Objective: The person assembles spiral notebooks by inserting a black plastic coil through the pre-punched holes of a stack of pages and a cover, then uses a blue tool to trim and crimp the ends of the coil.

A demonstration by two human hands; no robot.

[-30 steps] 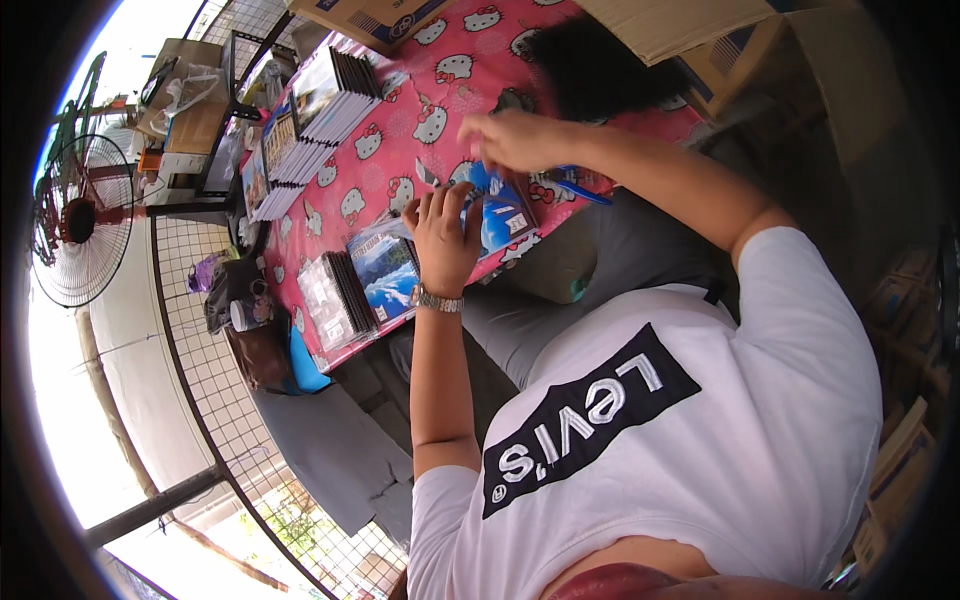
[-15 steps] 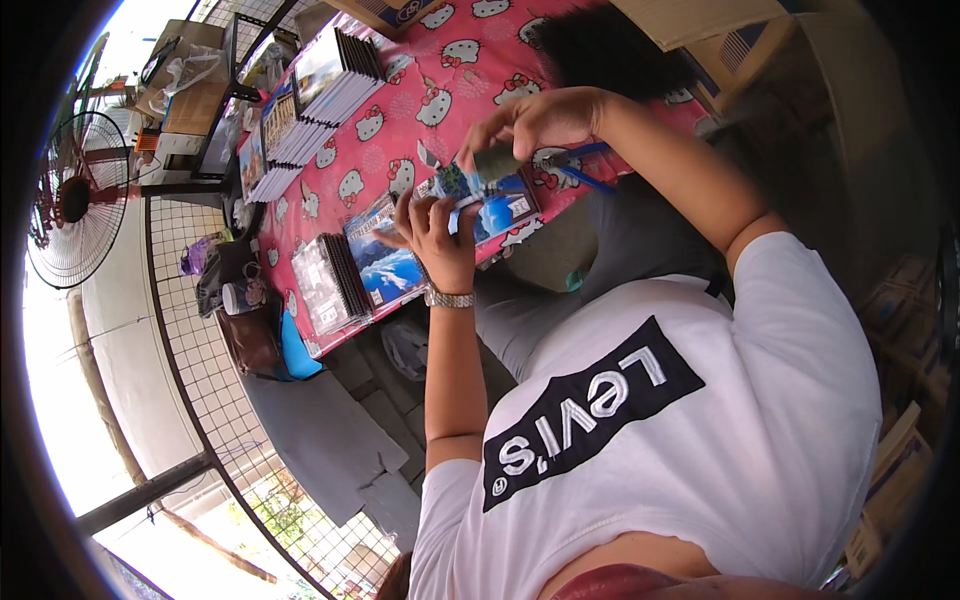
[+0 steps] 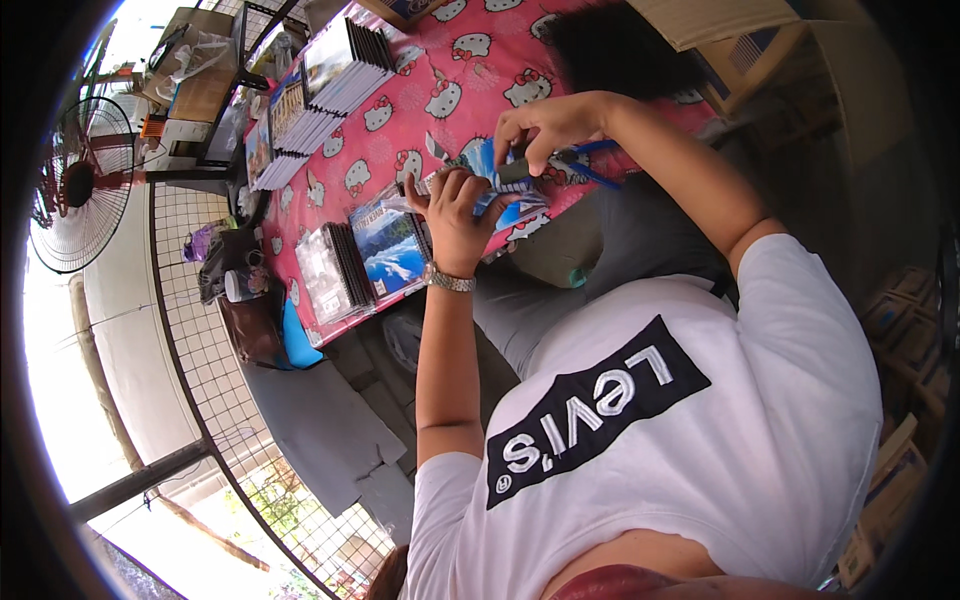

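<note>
My right hand point(image 3: 555, 130) bends down over the table, thumb and fingers closed on a small dark grey-green block-like thing point(image 3: 517, 173). Beneath it lies a blue picture-covered notebook point(image 3: 478, 158), partly hidden by both hands. With fingers spread, my left hand point(image 3: 459, 222) rests over the left part of that notebook; a metal watch is on its wrist. To its left sits another spiral-bound notebook point(image 3: 388, 250) with a waterfall cover, next to a stack of black-spiral notebooks point(image 3: 330, 268). A blue-handled tool point(image 3: 597, 168), seemingly pliers, is just right of my right hand.
Tall stacks of spiral notebooks point(image 3: 335, 75) stand at the far left of the pink patterned tablecloth point(image 3: 440, 98). A black bristly pile point(image 3: 620, 50) lies at the far right, beside an open cardboard box point(image 3: 750, 60). A fan point(image 3: 85, 185) stands beyond the left edge.
The grey-green thing in my right hand has gone from a blurred, tilted position to lying lower against the notebook. My left hand has shifted a little right along the cover.
</note>
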